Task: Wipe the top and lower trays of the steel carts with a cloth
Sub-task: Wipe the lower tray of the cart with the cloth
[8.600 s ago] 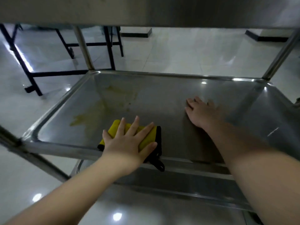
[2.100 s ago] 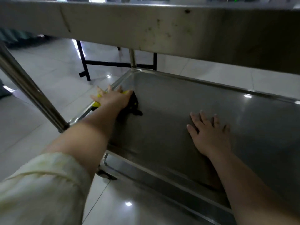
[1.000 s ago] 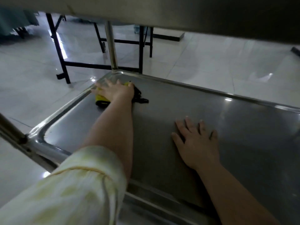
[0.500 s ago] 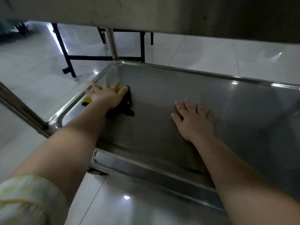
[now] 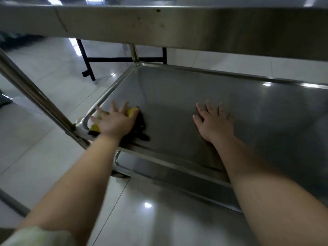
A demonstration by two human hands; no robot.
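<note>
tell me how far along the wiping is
Done: the lower tray looks stain-free. In hand: the left hand presses the yellow cloth into its near-left corner; the right hand rests flat on its floor. Left: the top tray shows only its edge, so unknown.

hands (image 5: 115, 123) (image 5: 214, 125): 2 | cloth (image 5: 132, 112): 1 (yellow, black-edged) | trays (image 5: 177, 100) (image 5: 177, 23): 2 (upper, lower)

Yellow cloth with black edging (image 5: 139, 122) in the near left corner of the shallow steel lower tray (image 5: 177, 96).
Lying flat on the tray floor, close against the rounded corner rim, mostly covered, only yellow patches and a black tab showing. Tray floor dull grey, level, with a raised rim. Overhead, the scuffed steel side of the top tray (image 5: 177, 27).
</note>
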